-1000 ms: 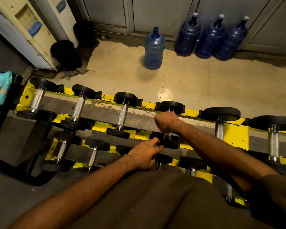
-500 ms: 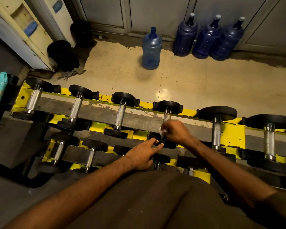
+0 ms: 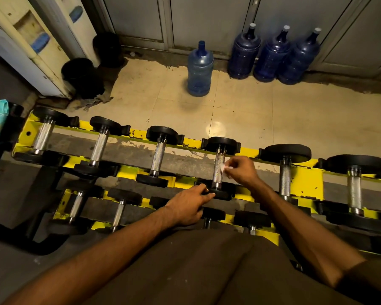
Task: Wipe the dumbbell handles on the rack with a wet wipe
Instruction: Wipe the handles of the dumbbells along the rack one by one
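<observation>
While our left hand (image 3: 188,206) rests flat on the black head (image 3: 220,194) of a steel-handled dumbbell (image 3: 218,164) on the yellow metal rack's (image 3: 304,179) upper tier, our right hand (image 3: 243,171) pinches a small white wet wipe (image 3: 225,170) beside its handle (image 3: 217,176).

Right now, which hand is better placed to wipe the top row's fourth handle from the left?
Likely the right. The right hand pinches the wipe at that handle; the left hand rests on the dumbbell's near head, without a wipe.
</observation>
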The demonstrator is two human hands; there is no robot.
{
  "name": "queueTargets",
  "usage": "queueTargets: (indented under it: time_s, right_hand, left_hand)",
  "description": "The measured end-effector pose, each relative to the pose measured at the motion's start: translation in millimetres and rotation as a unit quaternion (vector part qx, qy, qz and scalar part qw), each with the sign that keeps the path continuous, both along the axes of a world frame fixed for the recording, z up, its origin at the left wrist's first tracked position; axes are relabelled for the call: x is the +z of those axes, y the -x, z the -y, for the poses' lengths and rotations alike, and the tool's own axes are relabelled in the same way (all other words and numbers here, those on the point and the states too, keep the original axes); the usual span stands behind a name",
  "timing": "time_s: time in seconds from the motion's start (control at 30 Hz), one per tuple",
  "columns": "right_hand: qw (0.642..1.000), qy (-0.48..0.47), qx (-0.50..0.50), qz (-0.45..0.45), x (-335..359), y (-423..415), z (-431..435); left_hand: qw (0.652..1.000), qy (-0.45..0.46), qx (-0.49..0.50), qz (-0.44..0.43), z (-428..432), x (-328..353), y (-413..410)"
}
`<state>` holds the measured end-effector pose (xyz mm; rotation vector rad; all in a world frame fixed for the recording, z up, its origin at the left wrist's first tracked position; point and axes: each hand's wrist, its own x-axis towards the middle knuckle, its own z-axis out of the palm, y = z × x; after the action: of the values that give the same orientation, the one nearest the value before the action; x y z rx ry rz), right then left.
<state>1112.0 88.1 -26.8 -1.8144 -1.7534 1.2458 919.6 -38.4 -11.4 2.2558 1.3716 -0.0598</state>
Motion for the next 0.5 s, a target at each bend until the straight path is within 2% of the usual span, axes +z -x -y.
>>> queueTargets:
  time_s: [0.07, 0.1, 0.17, 0.27, 0.3, 0.5]
  right_hand:
    - [0.995, -0.081, -0.055, -0.008, -4, 6, -4]
    - [0.993, -0.107, -0.048, 0.002, -6, 7, -3]
    - [0.99, -0.136, 0.026, 0.033, -4, 4, -1]
    - [0.968, -0.119, 0.205, 0.08, 7, -7, -1]
    - [0.961, -0.119, 0.232, 0.09, 9, -9, -4]
    - [0.969, -0.217, 0.089, 0.082, -4, 9, -1]
  left_hand:
    - [1.0, -0.001, -0.005, -0.002, -2, -1, 0]
    - [1.0, -0.002, -0.008, -0.003, -2, -2, 1]
    - [1.0, -0.004, -0.011, -0.002, -3, -2, 2]
    - [1.0, -0.008, -0.011, 0.002, -4, -1, 3]
    - [1.0, -0.014, -0.01, 0.004, -5, 0, 2]
    - [0.999, -0.029, 0.027, 0.029, 1, 1, 1]
